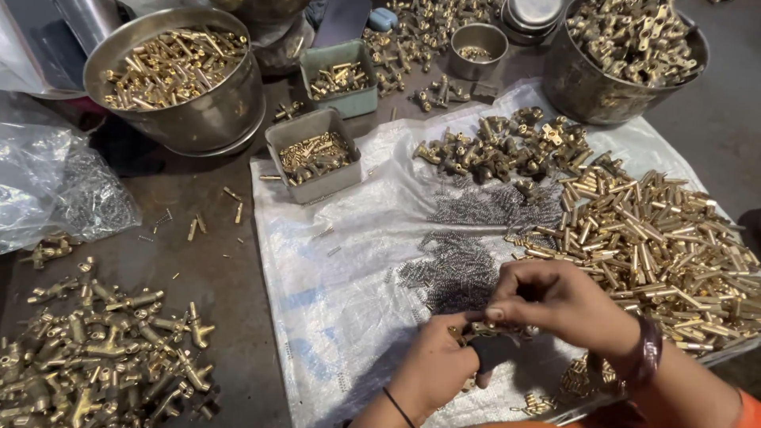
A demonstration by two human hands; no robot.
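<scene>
Large steel bowl [178, 75]: brass pins. Second steel bowl [618, 63]: brass fittings. Two grey tubs [313, 154]: small brass parts. White sheet [333, 301]: brass tubes [658, 238], small springs [468, 261]. Left hand [432, 368] and right hand [555, 305], fingers pinched shut on a small brass fitting [479, 329] over the sheet's near edge.

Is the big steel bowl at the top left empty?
No, the steel bowl is filled with brass parts heaped close to its rim.
</scene>
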